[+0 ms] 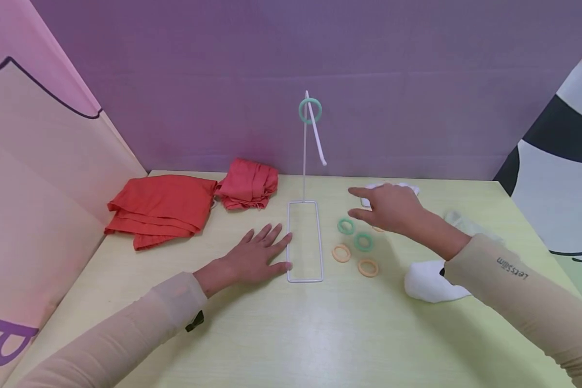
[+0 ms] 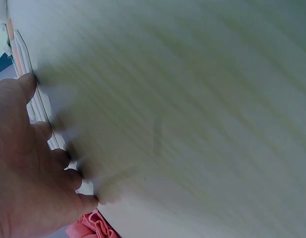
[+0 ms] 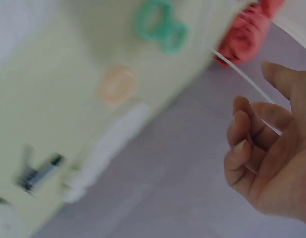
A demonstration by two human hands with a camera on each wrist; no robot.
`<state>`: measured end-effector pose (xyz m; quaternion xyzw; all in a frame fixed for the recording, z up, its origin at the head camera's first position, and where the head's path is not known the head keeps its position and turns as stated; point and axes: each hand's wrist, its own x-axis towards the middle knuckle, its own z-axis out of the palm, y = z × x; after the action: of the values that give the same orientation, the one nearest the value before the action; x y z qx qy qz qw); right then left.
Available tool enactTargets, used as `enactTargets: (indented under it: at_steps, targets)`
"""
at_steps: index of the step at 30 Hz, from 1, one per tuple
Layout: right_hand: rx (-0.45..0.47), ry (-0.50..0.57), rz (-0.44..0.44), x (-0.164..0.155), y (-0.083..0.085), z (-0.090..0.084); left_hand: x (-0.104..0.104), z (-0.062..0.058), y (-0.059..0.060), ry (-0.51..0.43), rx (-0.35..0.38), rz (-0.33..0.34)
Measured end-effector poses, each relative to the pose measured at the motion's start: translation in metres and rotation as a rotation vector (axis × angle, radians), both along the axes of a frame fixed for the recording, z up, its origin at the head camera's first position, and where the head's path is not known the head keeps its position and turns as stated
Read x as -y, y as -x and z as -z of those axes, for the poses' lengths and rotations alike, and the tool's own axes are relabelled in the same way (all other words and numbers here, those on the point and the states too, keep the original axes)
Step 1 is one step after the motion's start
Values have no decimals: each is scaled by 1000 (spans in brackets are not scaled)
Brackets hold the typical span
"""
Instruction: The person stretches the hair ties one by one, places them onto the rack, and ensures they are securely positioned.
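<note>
Steadying the white wire stand (image 1: 304, 242) comes first: the left hand (image 1: 252, 258) lies flat on the pale yellow-green tabletop (image 1: 281, 334), fingers straight and spread, fingertips touching the left rail of the stand's rectangular base. One mint-green plastic ring (image 1: 310, 110) hangs at the top of the stand's upright rod. The right hand (image 1: 388, 207) hovers right of the stand, fingers loosely extended and holding nothing, above two loose mint-green rings (image 1: 355, 234); two pale orange rings (image 1: 355, 260) lie just nearer the person. A good pick, I judge, pinches one ring by its rim, lifts it clear of its neighbours, and meets the slanted hook squarely while the left hand keeps pressing. Left of the stand lie folded red cloths (image 1: 162, 207); white cloths (image 1: 431, 283) lie to its right.
</note>
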<state>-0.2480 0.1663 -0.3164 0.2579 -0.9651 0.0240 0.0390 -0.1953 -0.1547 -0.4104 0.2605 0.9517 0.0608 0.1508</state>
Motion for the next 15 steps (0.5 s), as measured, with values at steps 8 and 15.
enactTargets:
  at_steps: [8,15]
  targets:
    - [250,-71,77,-9,12,42,-1,-3,0,19,6,-5]
    - [305,-92,87,0,22,53,-2,-5,-2,11,13,-10]
